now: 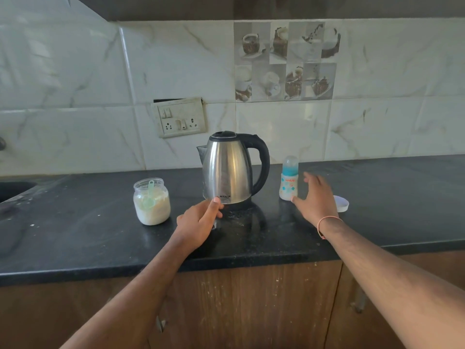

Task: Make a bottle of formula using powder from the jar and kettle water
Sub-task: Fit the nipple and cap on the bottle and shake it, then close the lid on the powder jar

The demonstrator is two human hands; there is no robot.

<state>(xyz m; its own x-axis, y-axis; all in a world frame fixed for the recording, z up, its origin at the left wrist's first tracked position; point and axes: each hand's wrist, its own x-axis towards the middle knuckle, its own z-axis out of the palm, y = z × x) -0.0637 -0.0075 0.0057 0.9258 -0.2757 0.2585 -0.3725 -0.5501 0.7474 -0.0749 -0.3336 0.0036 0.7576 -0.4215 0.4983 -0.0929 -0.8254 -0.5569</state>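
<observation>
Right hand [317, 197] spread wide beside the bottle [288, 181]; left hand [200, 220], loosely open, near the kettle [230, 168].

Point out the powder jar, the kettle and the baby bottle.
powder jar [152, 205], head view, on its glass belly at the powder.
kettle [227, 170], head view, on the middle of its steel body.
baby bottle [288, 186], head view, on its printed lower body.
</observation>
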